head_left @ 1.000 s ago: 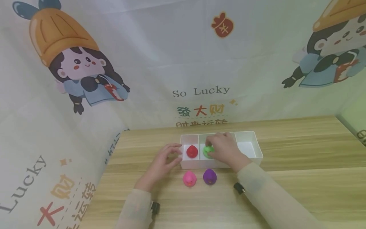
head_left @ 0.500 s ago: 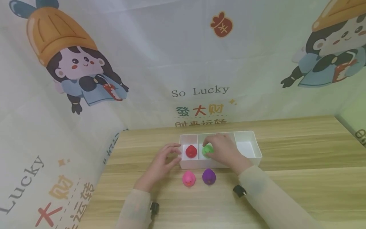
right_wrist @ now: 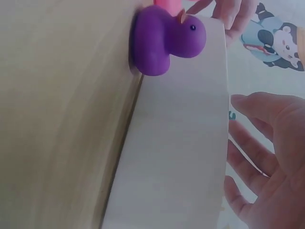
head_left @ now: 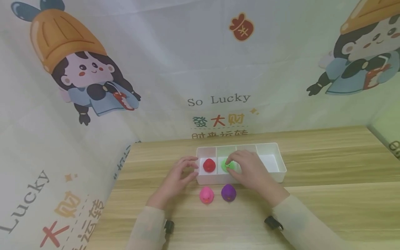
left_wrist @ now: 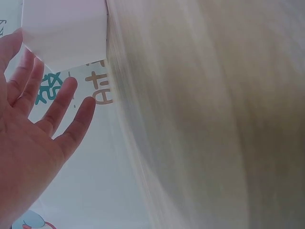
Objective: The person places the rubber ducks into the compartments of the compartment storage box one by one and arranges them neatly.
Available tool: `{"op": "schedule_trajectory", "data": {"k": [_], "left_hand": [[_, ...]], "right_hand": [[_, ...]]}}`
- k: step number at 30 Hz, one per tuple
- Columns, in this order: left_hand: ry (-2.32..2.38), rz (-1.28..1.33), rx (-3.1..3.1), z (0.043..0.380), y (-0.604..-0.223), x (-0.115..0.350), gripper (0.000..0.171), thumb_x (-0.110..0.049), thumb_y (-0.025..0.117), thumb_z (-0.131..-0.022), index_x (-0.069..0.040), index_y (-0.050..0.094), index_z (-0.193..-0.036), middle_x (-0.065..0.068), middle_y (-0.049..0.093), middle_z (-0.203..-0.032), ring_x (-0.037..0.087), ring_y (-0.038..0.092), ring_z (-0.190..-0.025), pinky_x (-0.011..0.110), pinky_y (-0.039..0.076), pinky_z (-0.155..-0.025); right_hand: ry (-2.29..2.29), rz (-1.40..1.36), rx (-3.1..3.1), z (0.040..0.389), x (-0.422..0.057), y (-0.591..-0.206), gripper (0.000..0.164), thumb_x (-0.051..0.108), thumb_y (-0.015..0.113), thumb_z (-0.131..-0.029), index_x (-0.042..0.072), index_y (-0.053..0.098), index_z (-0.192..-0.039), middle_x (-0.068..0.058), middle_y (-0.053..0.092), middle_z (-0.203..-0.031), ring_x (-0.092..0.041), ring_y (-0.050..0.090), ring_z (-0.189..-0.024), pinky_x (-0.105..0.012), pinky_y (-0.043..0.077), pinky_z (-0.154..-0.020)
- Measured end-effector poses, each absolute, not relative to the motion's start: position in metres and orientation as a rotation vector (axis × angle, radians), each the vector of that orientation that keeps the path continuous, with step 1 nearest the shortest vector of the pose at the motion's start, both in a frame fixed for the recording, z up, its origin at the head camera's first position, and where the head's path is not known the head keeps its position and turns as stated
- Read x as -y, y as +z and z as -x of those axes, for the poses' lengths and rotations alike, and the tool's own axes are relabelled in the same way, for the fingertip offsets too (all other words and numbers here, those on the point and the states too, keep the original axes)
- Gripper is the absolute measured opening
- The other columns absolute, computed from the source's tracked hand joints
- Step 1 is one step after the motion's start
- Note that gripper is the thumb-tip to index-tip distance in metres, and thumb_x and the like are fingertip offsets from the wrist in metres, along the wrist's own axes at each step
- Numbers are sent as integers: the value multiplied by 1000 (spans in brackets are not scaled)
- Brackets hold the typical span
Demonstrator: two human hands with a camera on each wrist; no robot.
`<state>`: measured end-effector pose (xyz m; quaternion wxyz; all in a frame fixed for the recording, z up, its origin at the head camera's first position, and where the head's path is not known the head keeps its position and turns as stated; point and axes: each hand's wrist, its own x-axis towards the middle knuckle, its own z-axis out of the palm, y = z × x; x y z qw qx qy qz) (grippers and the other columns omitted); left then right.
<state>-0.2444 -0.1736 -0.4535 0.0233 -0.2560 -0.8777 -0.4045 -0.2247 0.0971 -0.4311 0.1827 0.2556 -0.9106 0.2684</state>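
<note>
A white divided box (head_left: pixel 243 178) stands on the table. A red rubber duck (head_left: pixel 209 165) sits in its leftmost compartment, and a green rubber duck (head_left: pixel 224 166) in the one beside it. Over the green duck is my right hand (head_left: pixel 253 172), thumb and index fingertips apart at the duck's right side. My left hand (head_left: pixel 179 177) stays at the box's left end, fingers spread, fingertips at the wall. In front of the box a pink rubber duck (head_left: pixel 206 195) and a purple rubber duck (right_wrist: pixel 155 40) stand on the table. The box wall hides the green duck in the right wrist view.
The wooden table (head_left: pixel 337 208) runs back to a printed cloth (head_left: pixel 168 62) hanging behind and at the left. Thin dividers split the box into several compartments; the rightmost one (head_left: pixel 268 161) shows its white floor.
My right hand has drawn back a little to the right and toward me, while the green duck stays in its compartment. The left hand keeps its place at the box.
</note>
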Motion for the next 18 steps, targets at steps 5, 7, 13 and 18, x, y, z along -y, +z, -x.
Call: {"op": "schedule_trajectory", "data": {"k": [5,7,13,18], "left_hand": [[-1258,780,2715,244,-454,174,14,-19,62,-83,-15,58,-96,-9,44,-125,11,35,-117,42,36,-92],[-1255,787,2726,245,-454,175,15,-19,62,-83,-15,57,-97,-10,43,-126,11,34,-118,41,35,-93],[-1266,785,2722,245,-453,173,16,-19,62,-83,-13,57,-98,-10,43,-126,9,34,-117,42,36,-93],[-1278,786,2713,245,-452,172,17,-19,62,-83,-12,58,-98,-9,43,-126,10,35,-117,44,36,-92]], "right_hand": [[842,-780,2490,215,-99,-434,21,19,70,-72,19,60,-90,11,56,-98,-12,50,-95,-34,37,-81],[852,-792,2470,211,-100,-434,22,19,69,-72,20,59,-92,12,55,-98,-11,49,-96,-33,36,-81],[847,-817,2446,201,-104,-431,28,19,70,-72,19,59,-97,9,57,-101,-12,50,-98,-34,38,-81],[836,-848,2453,194,-106,-430,30,22,71,-72,19,59,-99,5,58,-104,-14,50,-100,-36,39,-84]]}}
